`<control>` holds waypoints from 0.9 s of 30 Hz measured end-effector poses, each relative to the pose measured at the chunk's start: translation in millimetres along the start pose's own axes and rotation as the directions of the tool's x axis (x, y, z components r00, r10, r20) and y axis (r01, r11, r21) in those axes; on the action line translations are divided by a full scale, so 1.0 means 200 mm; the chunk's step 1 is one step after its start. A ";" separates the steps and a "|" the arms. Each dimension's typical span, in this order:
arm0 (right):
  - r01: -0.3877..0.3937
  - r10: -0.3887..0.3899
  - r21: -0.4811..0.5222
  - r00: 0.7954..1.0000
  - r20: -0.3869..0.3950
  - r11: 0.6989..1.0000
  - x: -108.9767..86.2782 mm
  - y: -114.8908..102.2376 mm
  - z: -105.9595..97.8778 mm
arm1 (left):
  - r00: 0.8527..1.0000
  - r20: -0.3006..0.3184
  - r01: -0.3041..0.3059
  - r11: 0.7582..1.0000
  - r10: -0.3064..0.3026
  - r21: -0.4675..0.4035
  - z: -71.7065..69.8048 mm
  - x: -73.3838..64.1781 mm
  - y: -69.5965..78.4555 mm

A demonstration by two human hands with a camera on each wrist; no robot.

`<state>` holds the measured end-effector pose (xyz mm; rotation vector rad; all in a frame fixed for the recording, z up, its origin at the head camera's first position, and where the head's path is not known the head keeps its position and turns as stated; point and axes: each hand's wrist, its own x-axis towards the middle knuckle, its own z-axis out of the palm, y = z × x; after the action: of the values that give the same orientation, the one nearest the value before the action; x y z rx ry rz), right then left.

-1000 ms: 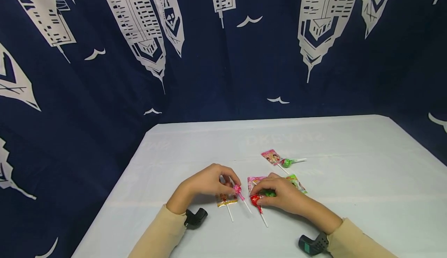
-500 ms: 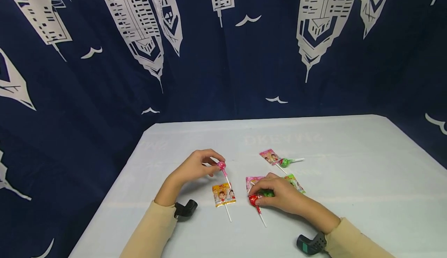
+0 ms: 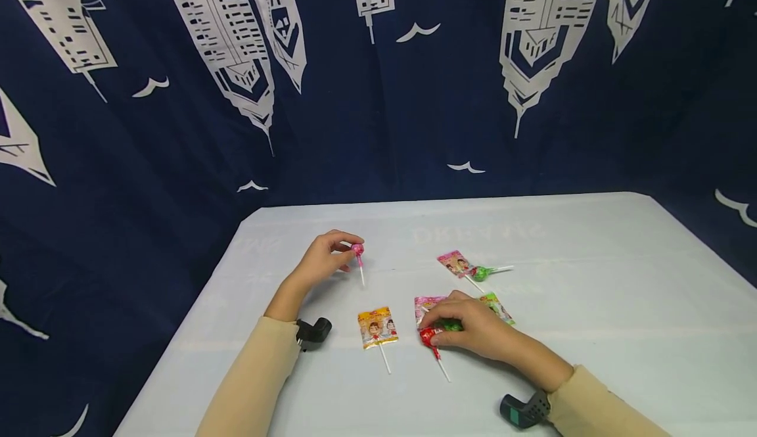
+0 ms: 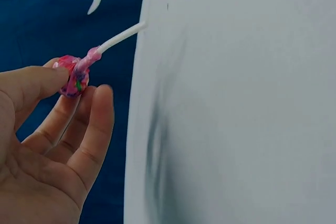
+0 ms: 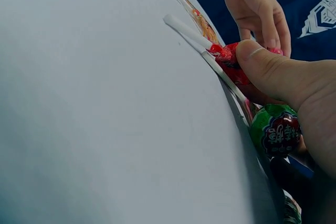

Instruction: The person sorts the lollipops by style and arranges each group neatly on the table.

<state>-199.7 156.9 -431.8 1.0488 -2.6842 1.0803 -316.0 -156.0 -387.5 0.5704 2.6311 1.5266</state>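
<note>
In the head view my left hand [image 3: 322, 257] pinches a pink lollipop [image 3: 357, 250] by its wrapped ball, over the far left part of the table. The left wrist view shows that lollipop [image 4: 76, 77] between thumb and fingers, its white stick pointing away from the palm. My right hand [image 3: 470, 322] is low over the table and grips a red lollipop [image 3: 428, 338] by the ball, stick toward the front. Under that hand a green lollipop [image 5: 275, 129] shows beside the thumb. A pink flat-wrapped lollipop [image 3: 427, 305] and a green packet [image 3: 495, 307] are partly hidden by the hand.
An orange flat-wrapped lollipop [image 3: 377, 327] lies on the white table [image 3: 284, 371] between the hands. Farther back lie a pink flat-wrapped lollipop [image 3: 454, 263] and a green ball lollipop [image 3: 481, 273], close together. A dark blue patterned cloth [image 3: 355, 128] hangs behind the table.
My left hand has carried the pink lollipop from beside the right hand toward the back left, uncovering the orange packet. My right hand stays in place with the red lollipop.
</note>
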 end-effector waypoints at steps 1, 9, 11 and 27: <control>-0.001 0.001 -0.003 1.000 0.000 1.000 0.00 0.00 0.00 | 1.000 -0.007 0.002 1.000 -0.002 0.009 0.00 0.01 -0.01; -0.007 0.007 -0.012 1.000 -0.010 1.000 0.00 0.01 0.00 | 0.999 -0.047 0.014 0.996 -0.010 0.083 0.02 0.09 -0.04; -0.002 0.002 -0.016 1.000 -0.013 1.000 0.00 0.01 0.01 | 0.998 -0.055 0.029 0.995 -0.024 0.091 0.03 0.11 -0.05; 0.007 -0.008 -0.013 1.000 -0.007 1.000 0.00 0.01 0.01 | 0.991 -0.117 0.085 0.988 -0.070 0.130 0.09 0.19 -0.13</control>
<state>-201.2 156.9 -434.0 1.0498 -2.6757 1.0618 -355.0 -139.8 -413.4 0.3948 2.8210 1.4067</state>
